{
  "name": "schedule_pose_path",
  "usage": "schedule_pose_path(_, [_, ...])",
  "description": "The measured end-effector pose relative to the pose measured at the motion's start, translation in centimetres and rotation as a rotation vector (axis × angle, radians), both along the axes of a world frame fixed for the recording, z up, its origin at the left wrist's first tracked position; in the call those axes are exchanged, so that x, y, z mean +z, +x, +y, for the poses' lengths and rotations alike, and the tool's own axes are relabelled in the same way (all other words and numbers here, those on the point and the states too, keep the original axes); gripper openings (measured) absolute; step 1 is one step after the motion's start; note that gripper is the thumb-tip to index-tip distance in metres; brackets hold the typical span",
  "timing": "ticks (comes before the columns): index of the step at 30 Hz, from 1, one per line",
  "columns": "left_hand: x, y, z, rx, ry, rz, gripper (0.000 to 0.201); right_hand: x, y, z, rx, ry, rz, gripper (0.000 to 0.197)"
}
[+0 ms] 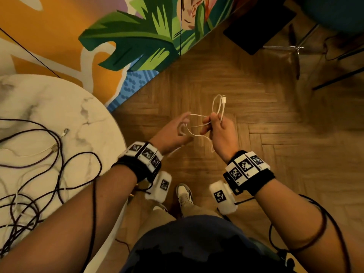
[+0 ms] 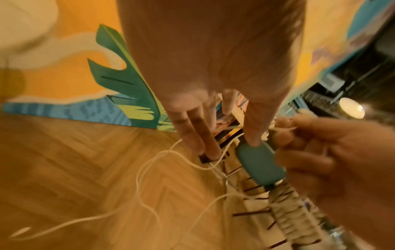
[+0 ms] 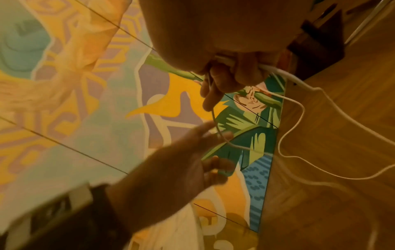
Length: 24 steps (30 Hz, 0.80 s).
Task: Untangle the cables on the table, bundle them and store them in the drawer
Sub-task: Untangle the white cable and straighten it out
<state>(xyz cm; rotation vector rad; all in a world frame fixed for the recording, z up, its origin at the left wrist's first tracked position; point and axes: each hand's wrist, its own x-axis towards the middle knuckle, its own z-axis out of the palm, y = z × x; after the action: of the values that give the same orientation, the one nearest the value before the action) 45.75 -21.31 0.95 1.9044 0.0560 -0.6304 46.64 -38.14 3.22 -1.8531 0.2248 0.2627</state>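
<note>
A thin white cable (image 1: 197,126) hangs between my two hands above the wooden floor. My right hand (image 1: 218,131) grips a bunch of its loops in a fist, and a white connector (image 1: 224,99) sticks up past the knuckles. My left hand (image 1: 173,131) is just to the left with its fingers stretched out, and a loop of the cable lies across them. In the left wrist view the straight fingers (image 2: 192,135) point down and the cable (image 2: 147,165) trails below. The right wrist view shows the cable (image 3: 299,104) leaving my right fist (image 3: 230,71).
A round marble table (image 1: 78,107) stands at the left with a tangle of dark cables (image 1: 39,174) and a pale cable end (image 1: 65,132) on it. A painted panel front (image 1: 137,36) runs behind. Chair legs (image 1: 295,48) and a dark flat object (image 1: 260,30) are at the far right.
</note>
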Motion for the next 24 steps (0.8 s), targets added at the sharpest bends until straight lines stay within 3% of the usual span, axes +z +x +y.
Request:
schedule_pose_path(2, [0.6, 1.3, -1.1, -0.085, -0.093, 0.090, 0.039, 0.2, 0.2, -0.1, 0.064, -0.023, -0.023, 0.036])
schedule_pose_path(3, [0.6, 1.6, -1.2, -0.113, -0.065, 0.106, 0.017, 0.3, 0.3, -0.3, 0.095, -0.034, -0.030, 0.037])
schedule_pose_path(4, [0.3, 1.9, -1.2, -0.113, 0.002, 0.096, 0.011, 0.3, 0.4, -0.8, 0.116, -0.066, -0.042, 0.038])
schedule_pose_path(8, [-1.4, 2.1, -0.2, -0.026, 0.320, -0.012, 0.035, 0.3, 1.7, -4.6, 0.068, -0.400, -0.132, 0.050])
schedule_pose_path(13, [-3.9, 2.2, 2.9, -0.085, 0.610, -0.010, 0.042, 1.6, 3.5, -9.4, -0.069, -0.782, -0.180, 0.052])
schedule_pose_path(22, [-6.8, 1.1, 6.3, -0.085, 0.677, 0.110, 0.026, 0.6, 2.6, -10.1, -0.054, -0.831, -0.222, 0.046])
schedule_pose_path(24, [-7.0, 0.7, 6.7, -0.108, 0.716, 0.157, 0.032, 0.6, 2.6, -9.8, -0.052, -0.806, -0.237, 0.045])
